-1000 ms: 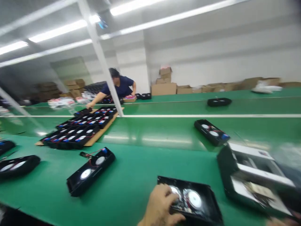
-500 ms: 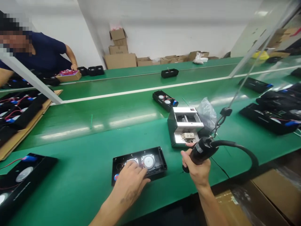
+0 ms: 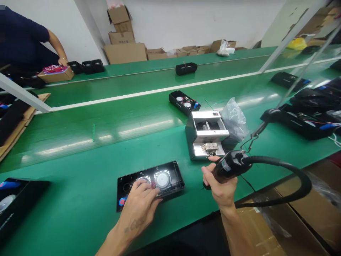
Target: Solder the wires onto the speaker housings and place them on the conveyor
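Note:
An open black speaker case (image 3: 174, 179) lies on the green bench, with two round silver-rimmed speaker drivers (image 3: 162, 180) and a blue-and-red part inside. My left hand (image 3: 141, 199) reaches over its near side, fingers curled down together inside beside red wires; whatever they grip is hidden. My right hand (image 3: 222, 188) is wrapped round a black electric screwdriver (image 3: 231, 165), which hangs from a metal hook and trails a thick black cable. The screwdriver's front end points toward a silver-and-black screw feeder (image 3: 209, 133), close to its front; the tip is hidden.
Behind the feeder sits a clear plastic bag (image 3: 234, 117). Another open speaker case (image 3: 184, 102) lies beyond it, and more stand at right and left. A co-worker's arm (image 3: 55, 44) reaches to a carton (image 3: 57, 74). Cardboard boxes (image 3: 266, 227) are below the bench at right.
The view has shifted, moving most things left and up. The screwdriver stays in my right hand at the feeder, its cable swinging out further. My left hand stays in the speaker case.

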`<action>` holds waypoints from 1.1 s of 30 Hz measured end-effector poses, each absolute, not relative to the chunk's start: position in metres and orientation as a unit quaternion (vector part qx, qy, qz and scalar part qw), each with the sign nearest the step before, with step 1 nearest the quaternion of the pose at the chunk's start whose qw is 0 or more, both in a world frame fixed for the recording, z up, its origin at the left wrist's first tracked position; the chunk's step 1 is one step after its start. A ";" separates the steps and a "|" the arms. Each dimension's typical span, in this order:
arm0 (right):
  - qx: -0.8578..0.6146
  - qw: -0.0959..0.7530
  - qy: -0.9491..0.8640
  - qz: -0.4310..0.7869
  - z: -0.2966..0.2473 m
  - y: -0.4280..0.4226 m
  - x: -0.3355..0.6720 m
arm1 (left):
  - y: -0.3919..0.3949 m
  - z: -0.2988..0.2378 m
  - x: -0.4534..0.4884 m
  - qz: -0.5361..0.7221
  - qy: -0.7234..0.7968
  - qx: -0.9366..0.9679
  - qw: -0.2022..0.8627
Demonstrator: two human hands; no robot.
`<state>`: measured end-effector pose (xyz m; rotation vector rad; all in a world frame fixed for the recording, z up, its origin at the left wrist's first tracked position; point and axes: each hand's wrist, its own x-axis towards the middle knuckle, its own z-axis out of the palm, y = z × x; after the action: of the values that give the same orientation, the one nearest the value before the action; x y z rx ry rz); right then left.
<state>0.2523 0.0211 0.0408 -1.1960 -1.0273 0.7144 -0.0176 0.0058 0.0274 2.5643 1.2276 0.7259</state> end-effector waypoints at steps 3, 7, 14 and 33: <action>-0.526 0.650 -0.448 0.316 0.042 0.021 0.254 | 0.004 0.029 -0.017 0.248 0.408 0.872 0.106; -0.527 0.648 -0.444 0.323 0.043 0.021 0.252 | 0.002 0.030 -0.016 0.235 0.418 0.870 0.114; -0.531 0.653 -0.433 0.323 0.046 0.020 0.251 | 0.003 0.029 -0.014 0.194 0.448 0.865 0.118; -0.513 0.649 -0.442 0.346 0.045 0.017 0.259 | -0.004 0.037 -0.014 0.187 0.429 0.882 0.061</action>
<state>0.2590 0.0174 0.0452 -1.1665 -1.0039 0.7855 -0.0145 -0.0042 0.0372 2.6662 1.2972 0.5667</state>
